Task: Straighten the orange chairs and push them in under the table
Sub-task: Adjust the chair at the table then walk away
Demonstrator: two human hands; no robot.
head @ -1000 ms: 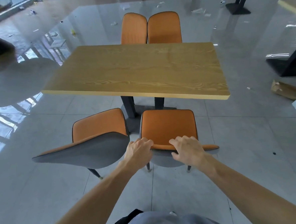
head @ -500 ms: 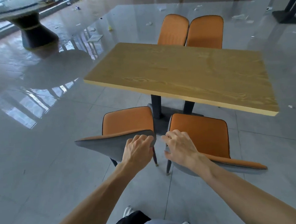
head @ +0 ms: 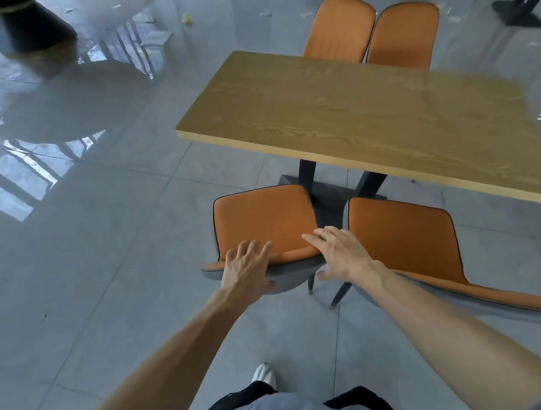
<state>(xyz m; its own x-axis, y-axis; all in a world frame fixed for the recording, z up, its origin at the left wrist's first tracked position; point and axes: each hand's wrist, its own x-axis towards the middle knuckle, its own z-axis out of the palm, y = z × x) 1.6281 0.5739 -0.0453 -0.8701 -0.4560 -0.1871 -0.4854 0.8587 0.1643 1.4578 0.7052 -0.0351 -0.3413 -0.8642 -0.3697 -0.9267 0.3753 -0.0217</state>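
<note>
Two orange chairs with grey backs stand pulled out on the near side of the wooden table [head: 352,114]. The near left chair [head: 263,218] faces the table squarely. The near right chair [head: 401,238] is turned at an angle, its backrest running off to the lower right. My left hand [head: 247,266] lies over the top of the left chair's backrest, fingers in front and thumb behind. My right hand [head: 342,254] is spread over that backrest's right corner, fingers straight. Two far chairs [head: 340,26] [head: 404,35] stand side by side behind the table.
The table's dark pedestal [head: 322,195] stands just beyond the near seats. A round table's black base [head: 30,26] is at the far left, another dark table foot [head: 520,9] at the far right. Scraps of litter dot the glossy tile floor. My shoe [head: 263,374] is below.
I have shifted left. My right hand left the near right chair's backrest and now rests on the left chair's corner. My left hand slid left along the left chair's backrest.
</note>
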